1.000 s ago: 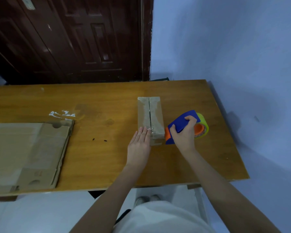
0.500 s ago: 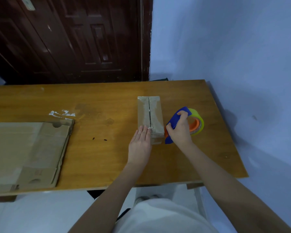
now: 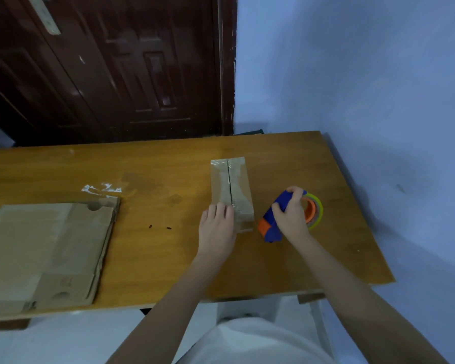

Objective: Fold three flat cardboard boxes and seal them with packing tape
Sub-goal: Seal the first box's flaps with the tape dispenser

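Head view: only camera I had; wide-angle, looking down at wooden table.
Box: folded cardboard box sat upright on the table right of centre, top flaps meeting at a centre seam, shiny tape visible along that seam.
Left hand: left hand lay flat, fingers straight, tips pressing the near end of the box top.
Right hand: right hand had fingers curled around the blue tape dispenser, just beside the box on its right, apart from it, resting on the table.
Tape roll: yellow-green roll with orange core sat in the dispenser, partly behind the hand.
Flat stock: flat cardboard stack lay at the left edge, well apart from the box, not yet folded.
Scraps: clear tape bits stuck to the table just beyond the stack.
Progress: I judged one box folded and its top seam taped; the rest of the boxes left to fold and seal.
Hidden: I couldn't tell how many sheets were in the stack, since its left side was cut off. Box underside and far end unseen. I couldn't make out whether tape ran down the near face; dim and blurry there.
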{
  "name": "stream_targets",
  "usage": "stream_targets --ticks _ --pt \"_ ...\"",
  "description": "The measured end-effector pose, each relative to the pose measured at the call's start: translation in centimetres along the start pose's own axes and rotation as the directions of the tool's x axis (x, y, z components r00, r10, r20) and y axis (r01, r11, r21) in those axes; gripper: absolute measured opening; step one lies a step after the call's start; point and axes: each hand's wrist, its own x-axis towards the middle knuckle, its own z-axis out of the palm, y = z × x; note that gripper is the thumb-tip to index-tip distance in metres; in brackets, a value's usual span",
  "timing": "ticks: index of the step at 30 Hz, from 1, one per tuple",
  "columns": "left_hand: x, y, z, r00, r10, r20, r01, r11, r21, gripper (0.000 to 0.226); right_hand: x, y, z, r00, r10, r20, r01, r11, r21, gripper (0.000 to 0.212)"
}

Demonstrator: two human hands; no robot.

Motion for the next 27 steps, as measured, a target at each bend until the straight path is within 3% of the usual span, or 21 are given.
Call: stream_targets --ticks 6,12,18,22,27 --pt "1.0 -1.0 0.0 0.995 0.092 0.027 -0.092 0.996 -0.009 0.04 -0.7 0.2 -2.4 0.968 0.228 -0.102 -0.219 0.971 0.097 0.051" --pt "0.7 0.8 -0.3 0.981 0.192 0.01 -0.192 0.981 -0.036 0.052 -0.9 0.7 -4.3 0.896 0.444 -0.03 -0.428 0.878 0.212 0.046" --pt "-0.1 5.3 -0.6 0.917 0.398 0.041 -0.367 0.878 -0.308 0.08 -1.8 0.7 -4.7 0.835 0.548 -0.042 -0.507 0.798 0.326 0.043" --pt "0.1 7.5 -0.6 0.885 0.465 0.038 -0.4 0.798 -0.45 0.077 -2.5 0.4 -4.9 0.798 0.602 0.017 -0.559 0.731 0.392 0.043" --pt "0.2 8.1 -0.3 0.867 0.487 0.106 -0.368 0.768 -0.523 0.114 -2.6 0.7 -6.1 0.699 0.714 0.046 -0.639 0.595 0.487 0.044"
